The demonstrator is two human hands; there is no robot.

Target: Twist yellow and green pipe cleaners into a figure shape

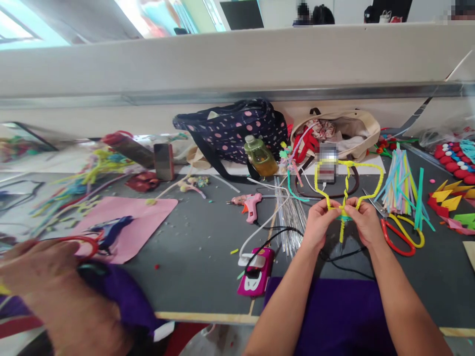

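A yellow pipe-cleaner shape [347, 187] with two open loops, a twisted middle strand and a short tail is held up above the grey table. My left hand [322, 223] pinches it at the base of the left loop. Opposite, my right hand [363, 222] pinches the base of the right loop, the thumbs almost meeting. Between them a bit of teal wrap [346, 218] shows around the stem. Just right of my right hand lie scissors [399, 237] with red and yellow handles. Behind the shape a phone [327, 165] leans upright with a white cable.
A pink glue gun [251, 206], a magenta power strip [257, 277] and silvery wire stems [291, 227] lie to the left. Pastel strips [400, 183] are bundled at right. Bags [237, 128] and a bottle [261, 157] stand behind. A co-worker's blurred hand [44, 272] is at far left.
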